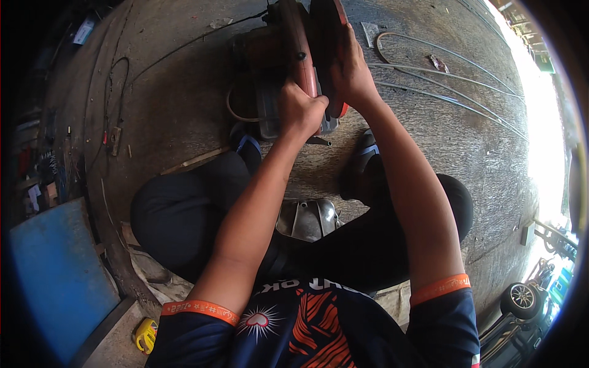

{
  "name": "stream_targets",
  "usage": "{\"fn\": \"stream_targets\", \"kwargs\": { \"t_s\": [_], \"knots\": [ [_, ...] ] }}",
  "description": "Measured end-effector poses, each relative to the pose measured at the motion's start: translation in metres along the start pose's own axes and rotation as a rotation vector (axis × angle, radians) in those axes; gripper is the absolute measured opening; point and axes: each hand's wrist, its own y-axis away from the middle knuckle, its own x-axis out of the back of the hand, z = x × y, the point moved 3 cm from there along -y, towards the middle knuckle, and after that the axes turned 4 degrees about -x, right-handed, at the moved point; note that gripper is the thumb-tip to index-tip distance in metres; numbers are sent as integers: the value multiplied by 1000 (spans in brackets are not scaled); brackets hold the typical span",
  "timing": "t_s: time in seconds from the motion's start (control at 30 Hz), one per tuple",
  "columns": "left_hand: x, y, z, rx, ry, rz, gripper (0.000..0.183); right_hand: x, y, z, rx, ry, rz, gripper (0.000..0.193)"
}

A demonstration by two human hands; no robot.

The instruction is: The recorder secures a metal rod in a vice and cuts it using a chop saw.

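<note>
A cut-off saw (296, 46) with a worn red-brown arm stands ahead of me at the top of the view. My left hand (302, 110) is closed round the lower end of that arm. To its right, my right hand (356, 76) grips the side of a dark, red-edged disc part (341, 111), fingers stretched up along it and thumb side partly hidden. The dark motor (250, 50) sits left of the arm. Under the saw lies a clear plastic box (267, 126), partly covered by my left hand and the machine.
Between my legs rests a curved metal cover (307, 221). Long thin rods (454, 75) lie to the right, and a black cable (199, 38) runs left. A blue panel (64, 264) and a yellow tape measure (145, 335) are at lower left; a wheeled vehicle (521, 299) is at lower right.
</note>
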Motion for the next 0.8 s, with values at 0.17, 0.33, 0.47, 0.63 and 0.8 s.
{"fn": "stream_targets", "kwargs": {
  "t_s": [0.17, 0.33, 0.47, 0.63, 0.8],
  "knots": [
    [-1, 4, -2, 33, -40, 17, 43, 0, 5, 0, -53, -54, -76, 73],
    [-4, 8, -7, 56, 18, -6, 43, -2, 8, 3, 17, 2, -52, 74],
    [-5, 8, -8, -85, -28, 18, 42, -5, 13, 9, 18, 18, -42, 74],
    [-8, 10, -15, 27, -6, -8, 43, -8, 15, 13, 21, 28, -61, 76],
    [-8, 11, -16, -12, -21, 14, 43, -6, 18, 11, -2, 60, -67, 68]
  ]
}}
